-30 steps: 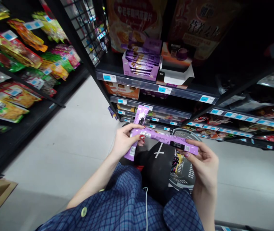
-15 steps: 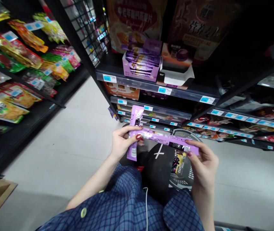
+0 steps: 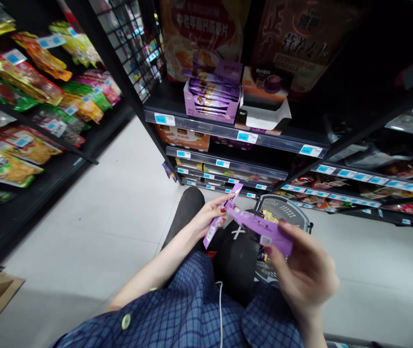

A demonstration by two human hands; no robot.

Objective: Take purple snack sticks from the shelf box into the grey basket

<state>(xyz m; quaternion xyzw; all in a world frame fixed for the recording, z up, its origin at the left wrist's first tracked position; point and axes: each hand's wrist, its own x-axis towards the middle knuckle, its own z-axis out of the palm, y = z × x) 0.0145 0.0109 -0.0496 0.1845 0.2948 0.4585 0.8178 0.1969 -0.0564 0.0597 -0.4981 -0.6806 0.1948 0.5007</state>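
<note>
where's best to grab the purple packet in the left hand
Probably by the lower end of that slanting packet, coming from the wearer's near side and pinching across its narrow width. It is long and slim, and that end sticks out below the fingers of the left hand, clear of the other purple packet, whose far end lies by those fingers.

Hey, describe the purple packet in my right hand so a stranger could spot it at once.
Near the black shelving sits a grey basket on the floor. Across it in view, the right hand pinches a long, flat purple packet. It looks broader than the second packet, in the left hand, and shows a pale square code.
</note>
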